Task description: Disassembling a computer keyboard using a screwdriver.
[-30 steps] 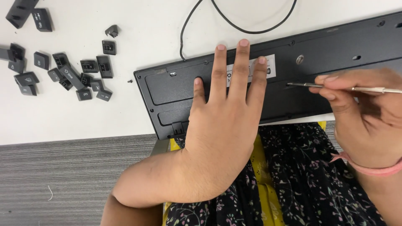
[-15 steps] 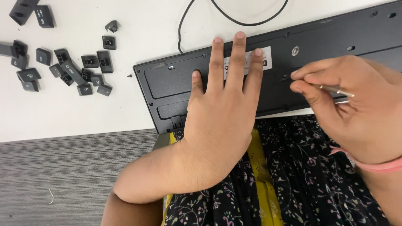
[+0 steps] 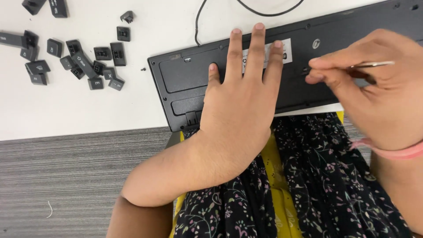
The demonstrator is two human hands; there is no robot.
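So a black keyboard (image 3: 308, 57) is laid face down on the white surface (image 3: 88, 110), its near edge hanging a bit over the surface's edge above the lap, where a black floral dress (image 3: 317, 185) with some yellow fabric (image 3: 273, 176) in between can be seen. The left hand (image 3: 240, 101) is pressed flat on the keyboard's back, fingers (image 3: 257, 48) spread out straight and grasping nothing, with the fingertips reaching up to the white label sticker (image 3: 286, 50). The right hand (image 3: 374, 92) is held over the right part of the keyboard, and a thin metal tool (image 3: 370, 65), probably a small screwdriver, is pinched between the thumb and fingertips; its tip is hidden behind the fingers, so where exactly it touches can't be told. A pink band (image 3: 396, 152) is worn on the right wrist. A black cable (image 3: 264, 11) is run off the top edge of the keyboard and looped away across the surface. Off to the left, well apart from the keyboard, a loose pile of pulled-off black keycaps (image 3: 75, 57) is scattered around, and one tiny dark screw (image 3: 143, 69) is left just beside the keyboard's left corner. Grey striped carpet floor (image 3: 66, 185) is seen below the surface's edge.
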